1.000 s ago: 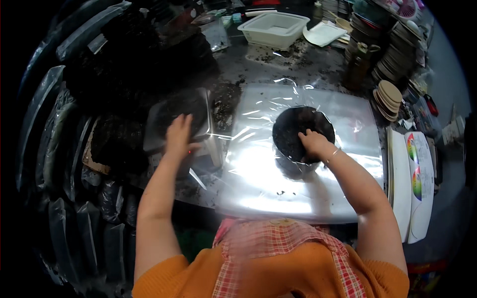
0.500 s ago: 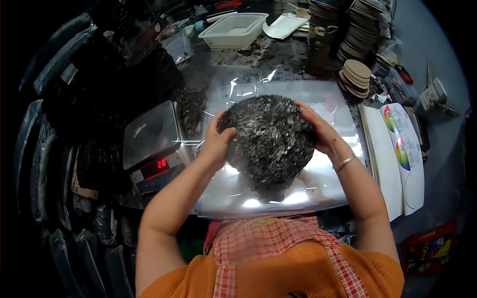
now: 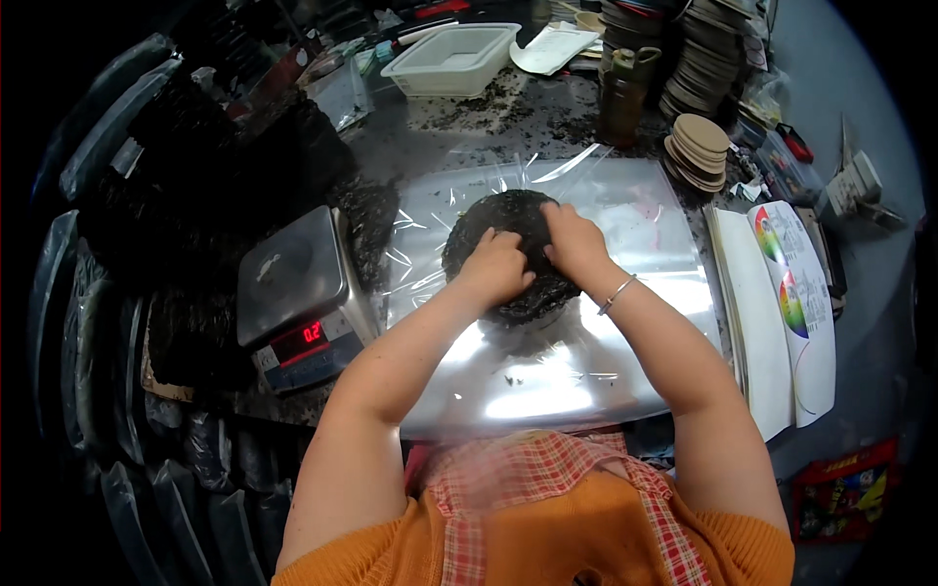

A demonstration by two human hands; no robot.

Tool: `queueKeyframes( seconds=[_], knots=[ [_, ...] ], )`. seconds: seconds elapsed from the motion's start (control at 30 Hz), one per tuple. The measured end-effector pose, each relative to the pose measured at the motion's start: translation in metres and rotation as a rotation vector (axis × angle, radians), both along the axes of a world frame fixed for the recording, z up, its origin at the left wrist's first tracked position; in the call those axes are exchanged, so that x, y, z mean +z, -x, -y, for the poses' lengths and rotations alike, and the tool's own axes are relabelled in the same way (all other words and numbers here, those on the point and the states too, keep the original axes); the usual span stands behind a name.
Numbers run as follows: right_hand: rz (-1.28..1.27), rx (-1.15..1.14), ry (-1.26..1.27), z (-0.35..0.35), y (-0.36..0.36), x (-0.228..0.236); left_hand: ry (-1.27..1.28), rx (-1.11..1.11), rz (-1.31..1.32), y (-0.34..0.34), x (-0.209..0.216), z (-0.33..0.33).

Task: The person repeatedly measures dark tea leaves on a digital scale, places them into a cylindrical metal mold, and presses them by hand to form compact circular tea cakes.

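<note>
Worktop [image 3: 415, 142], grey and strewn with dark crumbs, bore a broad spread of clear film [image 3: 528, 391], bright with glare. Just left of it stood a metal-topped scale [image 3: 293, 273], apart from both hands. On the film lay a dark disc [image 3: 513, 213] of flaky matter, and there was the change: half a second earlier it had been held up between the palms, its coarse face toward the camera; now it was down, roughly flat, with creased plastic rising just beyond it. That suggested the handling had passed from lifting the disc to settling it on the film. The left hand [image 3: 500, 264] rested on its left part, fingers bent; the right hand [image 3: 576, 239] lay over its right side, thumb turned inward. Whether they gripped or only pressed could not be told. A thin bangle [image 3: 618, 295] circled the right wrist.
</note>
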State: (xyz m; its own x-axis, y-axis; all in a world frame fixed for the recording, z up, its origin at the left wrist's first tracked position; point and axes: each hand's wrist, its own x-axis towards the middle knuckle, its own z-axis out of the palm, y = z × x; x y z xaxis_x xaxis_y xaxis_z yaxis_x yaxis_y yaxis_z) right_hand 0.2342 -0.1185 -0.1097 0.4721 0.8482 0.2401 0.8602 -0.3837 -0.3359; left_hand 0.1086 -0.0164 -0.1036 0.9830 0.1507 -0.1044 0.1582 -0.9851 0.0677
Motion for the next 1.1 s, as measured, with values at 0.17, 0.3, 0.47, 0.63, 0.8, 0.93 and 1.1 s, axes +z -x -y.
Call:
queueKeyframes(
  seconds=[0.17,0.3,0.47,0.63,0.8,0.93,1.1],
  knots=[
    [0.127,0.047,0.030,-0.008,0.008,0.002,0.053,0.088,0.108,-0.002,-0.009,0.003],
    [-0.335,0.409,-0.277,0.019,-0.018,0.019,-0.103,0.100,-0.147,-0.011,-0.027,-0.006],
    [-1.051,-0.366,0.283,0.143,-0.082,-0.003,-0.061,0.102,-0.189,-0.018,-0.025,-0.001],
    [-1.101,0.173,-0.522,0.153,-0.051,0.072,-0.046,0.138,-0.196,-0.011,-0.031,-0.009],
    [-0.385,-0.007,0.035,0.145,-0.025,-0.082,-0.034,0.118,-0.310,-0.024,-0.021,0.001],
    [-0.489,0.302,-0.533,0.041,0.025,-0.026,-0.033,0.083,-0.182,-0.015,-0.046,-0.011],
    [-0.409,0.306,-0.731,0.026,0.040,-0.013,0.001,0.007,0.016,-0.008,-0.059,-0.017]
  ],
)
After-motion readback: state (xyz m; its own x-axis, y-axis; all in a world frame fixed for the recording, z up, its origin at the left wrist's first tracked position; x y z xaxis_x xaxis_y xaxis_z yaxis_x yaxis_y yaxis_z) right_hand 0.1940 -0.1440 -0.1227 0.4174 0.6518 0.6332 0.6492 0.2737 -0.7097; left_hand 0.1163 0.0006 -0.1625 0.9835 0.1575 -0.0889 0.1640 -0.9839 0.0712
